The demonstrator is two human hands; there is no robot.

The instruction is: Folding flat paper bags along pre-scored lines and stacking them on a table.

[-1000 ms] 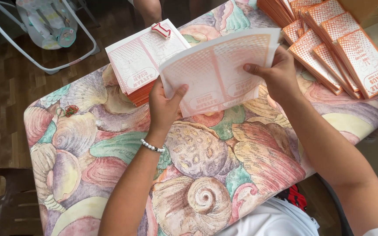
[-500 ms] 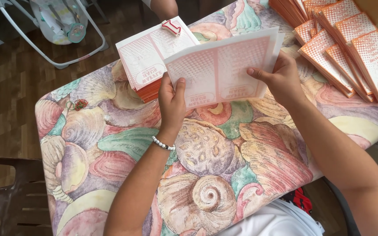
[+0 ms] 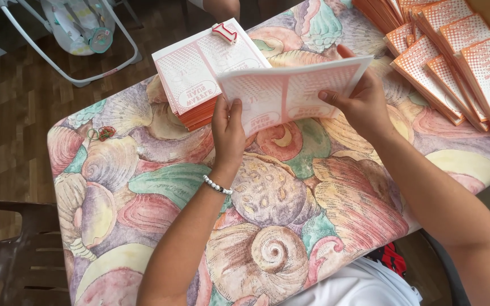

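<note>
A white and orange printed sheet, creased down the middle, hangs above the table between both hands. My left hand grips its near left edge; a bead bracelet sits on that wrist. My right hand pinches its right side. Just behind the sheet lies a stack of flat sheets of the same kind, with a small red and white object on top.
The table wears a cloth with a seashell pattern. Folded orange and white cartons are piled at the far right. A baby bouncer stands on the wood floor at far left, a dark chair at near left. Someone's arm shows at the top edge.
Both hands have tipped the sheet flatter and lowered it toward the table, with the fold showing more. The camera view has shifted a little to the left.
</note>
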